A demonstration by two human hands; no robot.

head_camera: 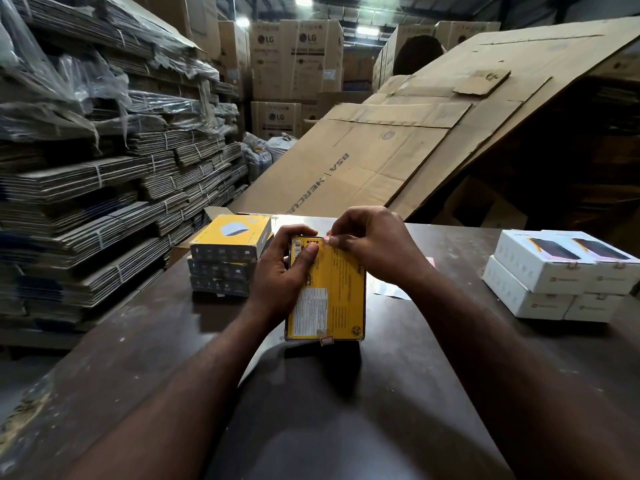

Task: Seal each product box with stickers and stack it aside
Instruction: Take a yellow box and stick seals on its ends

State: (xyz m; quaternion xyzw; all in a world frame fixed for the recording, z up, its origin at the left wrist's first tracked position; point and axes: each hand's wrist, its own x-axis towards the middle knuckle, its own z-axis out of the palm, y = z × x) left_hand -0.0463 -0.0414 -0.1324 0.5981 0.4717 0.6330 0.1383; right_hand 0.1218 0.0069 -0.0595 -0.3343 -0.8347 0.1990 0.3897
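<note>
Slanted flattened carton (381,157) at 1 o'clock, printed "BSA | HERCU…", the rest hidden; brown cartons (298,60) marked "LG" at 12 o'clock. The dark table (138,341) carries a stack of white boxes (561,275) at 3 o'clock and three stacked yellow boxes (225,258) at 10 o'clock.

Centre, over the table: yellow box (343,289), back face up, white label illegible. The left hand (280,268) is clamped on its far-left edge, thumb flat on the face. The right hand (370,244) has thumb and forefinger pinched on a small sticker (326,240) at its 12 o'clock edge, and a second sticker (326,340) sits at 6 o'clock.
</note>
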